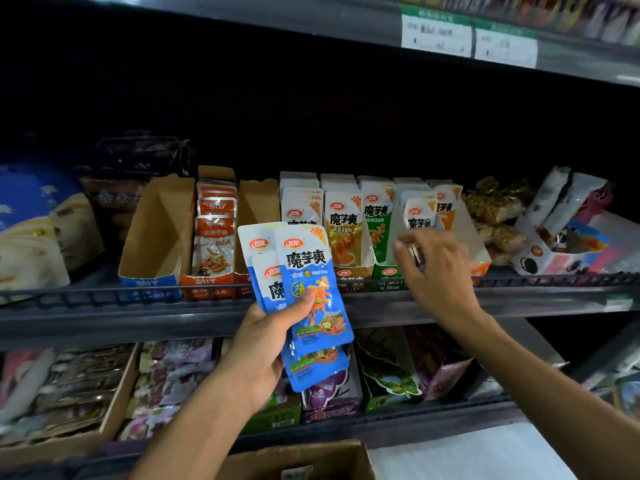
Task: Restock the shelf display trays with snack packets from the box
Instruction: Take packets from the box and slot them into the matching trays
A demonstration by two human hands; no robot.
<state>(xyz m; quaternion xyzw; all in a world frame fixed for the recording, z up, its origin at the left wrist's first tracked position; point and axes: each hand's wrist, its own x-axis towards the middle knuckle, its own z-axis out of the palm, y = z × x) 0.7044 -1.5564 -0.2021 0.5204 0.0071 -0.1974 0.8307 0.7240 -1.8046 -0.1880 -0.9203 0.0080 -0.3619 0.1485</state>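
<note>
Left hand (266,344) holds blue packets (308,282).

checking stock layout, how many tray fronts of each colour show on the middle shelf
blue tray: 1
orange trays: 3
yellow-brown tray: 1
green tray: 1
total: 6
any behind the held packets or right hand are hidden

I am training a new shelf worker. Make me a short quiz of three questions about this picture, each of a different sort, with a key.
1. True or false: the left hand holds blue snack packets.
2. The right hand reaches toward: A) the price labels above, B) the upright packets in the display trays, C) the cardboard box below.
3. Fill in: the tray left of the orange packets looks ____.

Key: 1 true; 2 B; 3 empty.
</note>
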